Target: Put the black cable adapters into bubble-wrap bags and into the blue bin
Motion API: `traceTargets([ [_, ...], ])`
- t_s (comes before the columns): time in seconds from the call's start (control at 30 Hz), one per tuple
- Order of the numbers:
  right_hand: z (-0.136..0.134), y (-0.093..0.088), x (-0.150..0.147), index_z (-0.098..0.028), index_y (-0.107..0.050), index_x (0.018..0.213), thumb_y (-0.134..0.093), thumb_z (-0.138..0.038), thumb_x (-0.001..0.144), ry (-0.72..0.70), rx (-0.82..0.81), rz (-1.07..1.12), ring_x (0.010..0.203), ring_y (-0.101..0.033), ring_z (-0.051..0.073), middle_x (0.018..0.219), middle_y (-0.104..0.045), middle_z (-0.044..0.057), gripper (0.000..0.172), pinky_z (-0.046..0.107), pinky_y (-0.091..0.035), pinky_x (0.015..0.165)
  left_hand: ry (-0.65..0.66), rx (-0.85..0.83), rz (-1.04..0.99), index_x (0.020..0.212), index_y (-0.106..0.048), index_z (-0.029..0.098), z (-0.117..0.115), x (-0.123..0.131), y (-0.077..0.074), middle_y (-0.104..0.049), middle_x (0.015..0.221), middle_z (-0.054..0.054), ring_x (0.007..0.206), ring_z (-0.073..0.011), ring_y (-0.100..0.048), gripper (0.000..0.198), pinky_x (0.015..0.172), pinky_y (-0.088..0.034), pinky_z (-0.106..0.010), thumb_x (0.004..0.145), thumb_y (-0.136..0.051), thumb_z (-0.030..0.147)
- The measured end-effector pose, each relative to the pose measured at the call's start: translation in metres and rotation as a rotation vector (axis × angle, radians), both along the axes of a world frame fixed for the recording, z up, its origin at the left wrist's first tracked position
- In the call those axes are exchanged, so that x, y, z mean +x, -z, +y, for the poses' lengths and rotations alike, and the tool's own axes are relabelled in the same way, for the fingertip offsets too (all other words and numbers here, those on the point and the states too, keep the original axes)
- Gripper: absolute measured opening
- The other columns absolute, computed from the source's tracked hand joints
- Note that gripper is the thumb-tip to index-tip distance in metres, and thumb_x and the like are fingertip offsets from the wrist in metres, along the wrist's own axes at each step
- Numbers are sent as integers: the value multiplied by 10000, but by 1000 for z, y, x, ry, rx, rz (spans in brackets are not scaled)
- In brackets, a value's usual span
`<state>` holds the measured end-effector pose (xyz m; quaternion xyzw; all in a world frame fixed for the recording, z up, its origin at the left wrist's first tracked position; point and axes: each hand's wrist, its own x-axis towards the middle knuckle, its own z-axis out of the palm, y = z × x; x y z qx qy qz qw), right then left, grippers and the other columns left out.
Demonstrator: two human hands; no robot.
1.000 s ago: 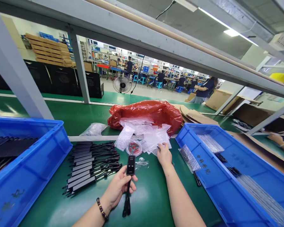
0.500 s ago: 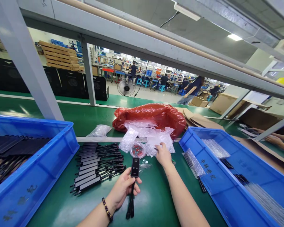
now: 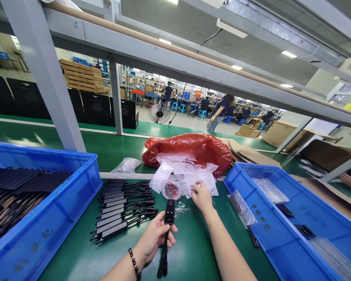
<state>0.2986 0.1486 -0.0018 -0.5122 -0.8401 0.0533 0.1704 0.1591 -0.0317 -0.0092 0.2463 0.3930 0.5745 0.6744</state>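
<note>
My left hand [image 3: 155, 238] grips a small black controller module [image 3: 169, 211] upright, its black cable hanging down toward me. My right hand [image 3: 201, 198] reaches forward and pinches the edge of a clear bubble-wrap bag in the pile of bubble bags [image 3: 184, 175] on the green bench. A clear bag with red pieces inside [image 3: 171, 189] lies just left of that hand. Several matching black modules with cables [image 3: 124, 207] lie stacked in a row to the left of my left hand.
A blue crate [image 3: 61, 218] holding black parts stands at left. Another blue crate [image 3: 269, 234] with wrapped units stands at right. A red plastic bag [image 3: 193, 146] and flat cardboard [image 3: 245, 150] lie behind. Grey frame posts [image 3: 46, 78] rise ahead. Another person's hand [image 3: 349, 180] shows far right.
The view has shifted up and left a little. My right hand has closed its fingers on a bubble bag at the pile's edge. The left hand keeps the module steady.
</note>
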Motion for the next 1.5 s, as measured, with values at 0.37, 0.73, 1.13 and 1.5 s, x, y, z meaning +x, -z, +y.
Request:
traceTargets([
  [0.37, -1, 17, -22, -215, -644, 987, -440, -195, 790, -48, -2, -151, 782, -578, 164, 920, -572, 72, 284, 230, -406, 641, 17, 4, -2, 1009, -338, 143, -1, 0, -1, -582, 769, -52, 510, -119, -563, 404, 434, -404, -195, 722, -592, 270],
  [0.73, -69, -24, 19, -135, -614, 1016, -453, -38, 752, -398, 620, 554, 820, -587, 127, 879, -614, 88, 324, 215, -475, 727, -53, 76, -175, 1054, -529, 172, -6, -6, -18, -436, 1221, -99, 781, -178, -604, 371, 390, -416, -162, 694, -617, 198],
  [1.13, -86, -8, 6, -105, -484, 855, -545, -502, 735, -258, -870, 1022, 312, -242, 26, 397, -359, -72, 419, 155, -174, 311, -64, 86, -84, 977, -577, 111, -4, 2, -13, -527, 816, -59, 651, -139, -575, 348, 382, -420, -158, 648, -660, 190],
  [1.5, -57, -9, 15, -171, -301, 586, -714, -520, 519, 212, -702, 1465, 346, -265, 23, 434, -313, -82, 545, 162, -204, 303, 270, 52, -92, 954, -448, 116, -9, 7, -7, -614, 832, -125, 518, -158, -599, 307, 335, -409, -168, 716, -596, 241],
])
